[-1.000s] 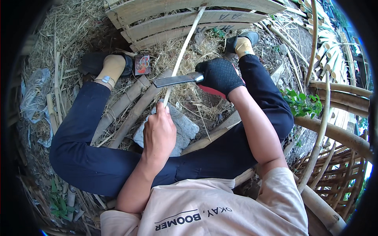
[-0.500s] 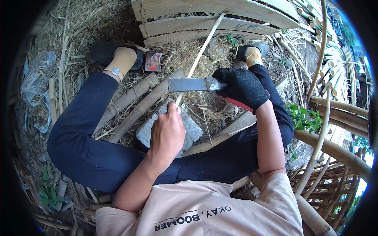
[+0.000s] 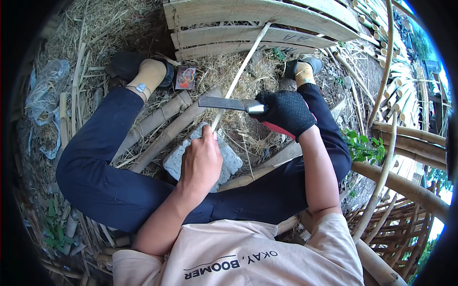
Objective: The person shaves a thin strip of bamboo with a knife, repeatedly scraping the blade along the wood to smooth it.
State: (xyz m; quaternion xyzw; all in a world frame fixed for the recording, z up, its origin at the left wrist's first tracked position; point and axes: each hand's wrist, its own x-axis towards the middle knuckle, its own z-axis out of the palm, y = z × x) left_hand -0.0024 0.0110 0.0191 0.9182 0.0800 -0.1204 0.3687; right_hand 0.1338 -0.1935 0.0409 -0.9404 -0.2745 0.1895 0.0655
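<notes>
My bare left hand is closed around the near end of a long, pale bamboo strip, above a rough grey stone block. From there the strip slants away to the wooden slats at the back. In a black glove with a red palm, my right hand grips the handle of a broad-bladed knife. The blade points left and lies across the strip, a little beyond my left fingertips. Most of the handle is hidden inside the glove.
A wooden slatted crate stands beyond my feet. Bamboo poles lie between my legs, with a red packet near my left foot. Clear plastic lies far left. At right are bamboo rails, a woven basket and stacked bamboo.
The knife and my gloved right hand have shifted slightly left, and the blade has tilted so its face looks narrower. My left hand keeps its hold on the strip.
</notes>
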